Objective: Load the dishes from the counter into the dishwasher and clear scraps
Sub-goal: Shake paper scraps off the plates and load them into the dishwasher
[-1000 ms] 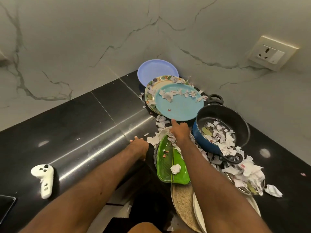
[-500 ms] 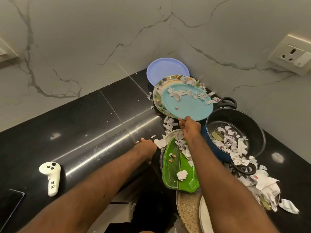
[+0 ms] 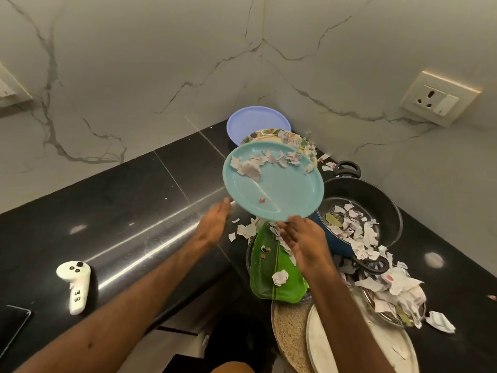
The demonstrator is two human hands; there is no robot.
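Above the black counter (image 3: 121, 200), I hold a scrap-strewn teal plate (image 3: 282, 189).
My right hand (image 3: 304, 238) pinches its near rim; my left hand (image 3: 215, 224) hovers beside it, fingers straight, together.

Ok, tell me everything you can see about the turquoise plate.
The turquoise plate is round, glossy, plastic-looking, with a shallow raised rim. The right hand pinches its near edge, holding it in the air over the black counter. Torn paper scraps lie across its far half. The left hand is by its left rim; contact unclear.
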